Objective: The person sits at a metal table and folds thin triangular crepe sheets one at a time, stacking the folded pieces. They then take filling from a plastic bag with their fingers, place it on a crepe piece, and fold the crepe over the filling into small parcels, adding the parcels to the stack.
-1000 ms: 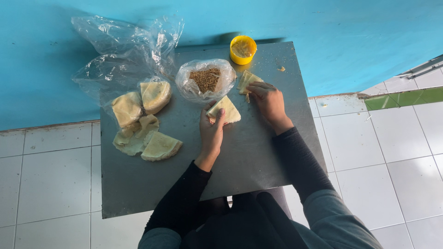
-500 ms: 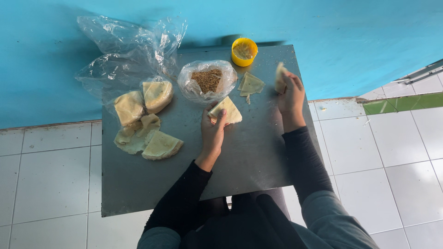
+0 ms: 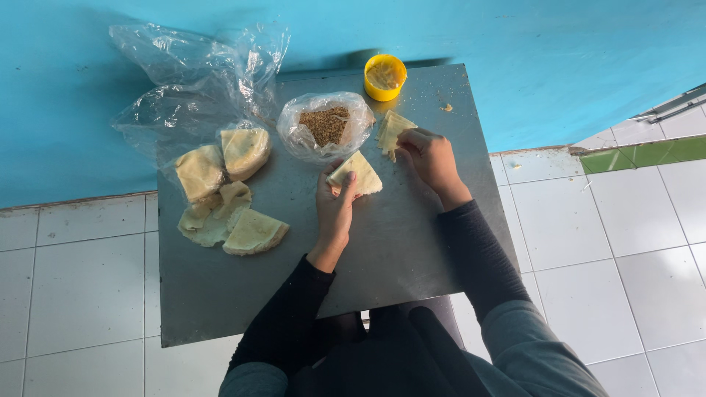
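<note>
Just above the frame's centre, my left hand [image 3: 334,208] had its fingers clamped on a folded dough triangle [image 3: 358,175] over the grey metal table [image 3: 220,294]. Right of it, my right hand [image 3: 432,156] curled its fingers together over thin pastry sheets [image 3: 391,129], below the yellow cup [image 3: 384,76].

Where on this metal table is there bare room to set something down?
The near part of the table, below the folded dough pieces and left hand, is bare. It is crowded along the far edge around the filling bag and yellow cup.
</note>
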